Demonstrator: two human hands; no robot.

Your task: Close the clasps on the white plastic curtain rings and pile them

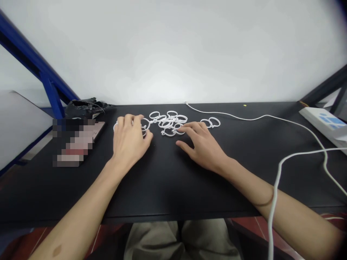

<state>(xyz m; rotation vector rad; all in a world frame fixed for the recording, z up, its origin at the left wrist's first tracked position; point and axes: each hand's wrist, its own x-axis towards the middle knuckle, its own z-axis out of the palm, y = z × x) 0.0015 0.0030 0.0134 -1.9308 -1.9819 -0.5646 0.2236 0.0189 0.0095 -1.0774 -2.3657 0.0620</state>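
A loose pile of white rings (166, 123), each with a small knob or eyelet like a curtain ring, lies on the black table. My left hand (129, 136) rests palm down over several rings at the pile's left side, fingers bent and apart; its palm hides part of them. To the right, my right hand (202, 146) is spread, its fingertips at the right edge of the pile and its thumb apart from the fingers. Two more white rings (210, 122) lie just behind that hand. I see no ring gripped in either hand.
At the left lies a phone-like flat object (94, 135), partly pixelated, with a crumpled black plastic bag (86, 107) behind it. A white cable (233, 116) runs along the back and right, crossing over my right forearm. A white box (322, 121) stands at the far right.
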